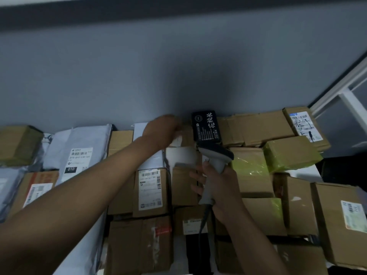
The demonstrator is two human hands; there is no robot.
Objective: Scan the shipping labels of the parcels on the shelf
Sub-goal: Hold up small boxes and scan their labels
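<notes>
Parcels crowd the shelf: a black box [204, 126] by the wall, a yellow-wrapped box [292, 153] right, a grey mailer [79, 151] left. Right hand [220, 187] grips the scanner [214, 163]; left hand [162, 130] curls onto a brown box [185, 135] at the back.

You face plain grey-blue wall [139, 66], filling upper half of view. Dark band [178, 12] runs across it at 12 o'clock, paler strip above. White metal frame [341, 90] slants in at 3 o'clock, grey panels between its bars. Light dim; soft dark shadow [190, 90] on wall at centre.
</notes>
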